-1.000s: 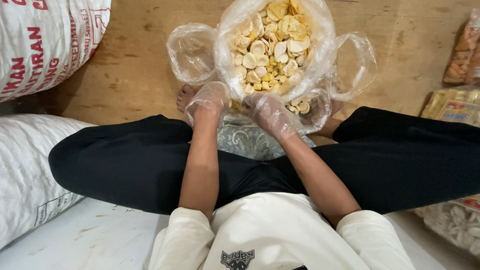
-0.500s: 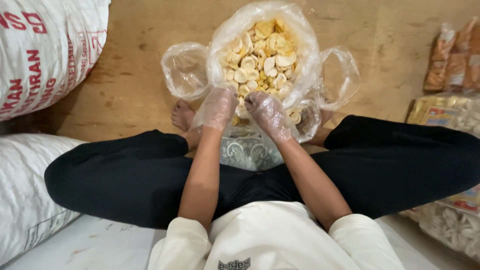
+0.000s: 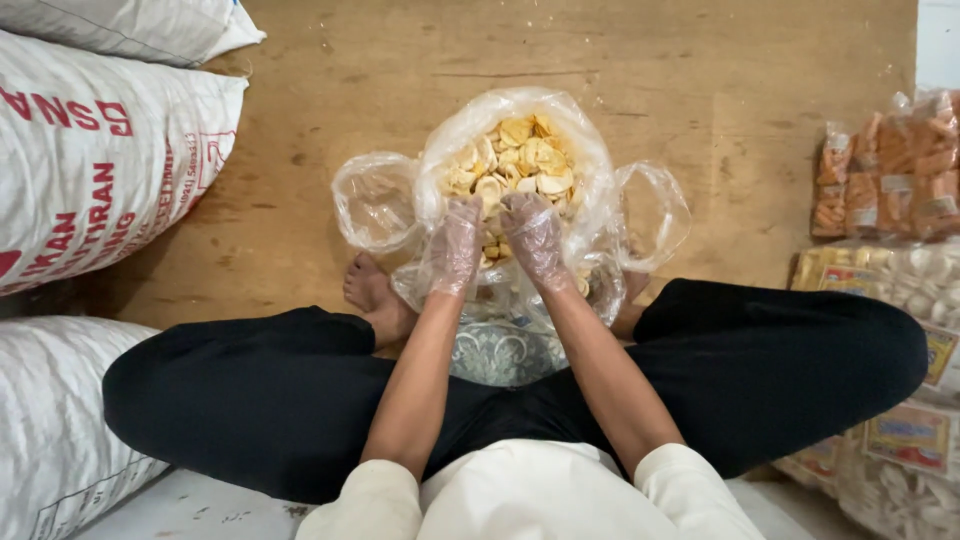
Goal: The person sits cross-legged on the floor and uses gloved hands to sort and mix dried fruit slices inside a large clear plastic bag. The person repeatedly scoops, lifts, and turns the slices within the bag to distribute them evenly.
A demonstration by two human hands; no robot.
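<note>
Wooden floor (image 3: 300, 150) | crackers bag (image 3: 590, 160) ahead | left hand (image 3: 455, 245), right hand (image 3: 535, 238) gloved, reaching in, grip unclear

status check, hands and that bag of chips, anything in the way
Left hand and right hand, both in thin plastic gloves, at the near edge of the open clear bag of yellow chips. Grip unclear. Empty clear bags beside it, nothing blocking.

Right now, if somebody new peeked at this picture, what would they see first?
First, the big clear bag of pale yellow chips on the wooden floor, in the middle. The left hand and the right hand, in thin plastic gloves, reach into it. White sacks lie at the left, and snack packs at the right.
</note>
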